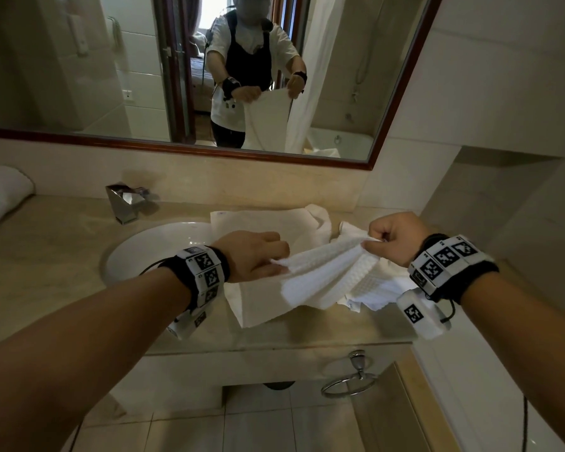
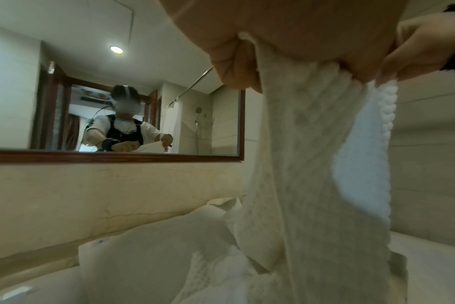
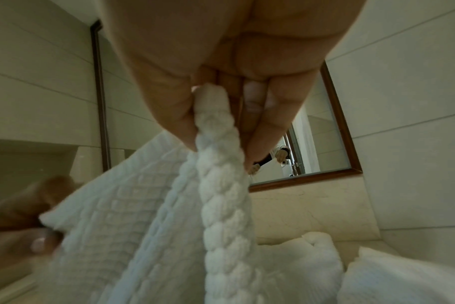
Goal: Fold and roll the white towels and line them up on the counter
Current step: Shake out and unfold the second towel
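A white waffle-weave towel [image 1: 327,272] hangs between both hands above the counter [image 1: 62,256]. My left hand [image 1: 258,254] pinches its left corner, and my right hand [image 1: 393,238] pinches its right corner, with the cloth bunched and sagging between them. From the left wrist view the towel [image 2: 312,164] drops down from the fingers [image 2: 234,67]. The right wrist view has thumb and fingers [image 3: 268,119] clamped on the towel's thick hem [image 3: 218,164]. Under it, a second white towel [image 1: 268,223] lies spread flat on the counter. A rolled white towel [image 1: 0,197] sits at the far left.
A round white sink [image 1: 157,249] with a chrome tap [image 1: 124,200] is set in the counter left of the towels. A framed mirror [image 1: 209,76] covers the wall behind. A chrome towel ring [image 1: 349,383] hangs below the counter's front edge. The side wall stands close on the right.
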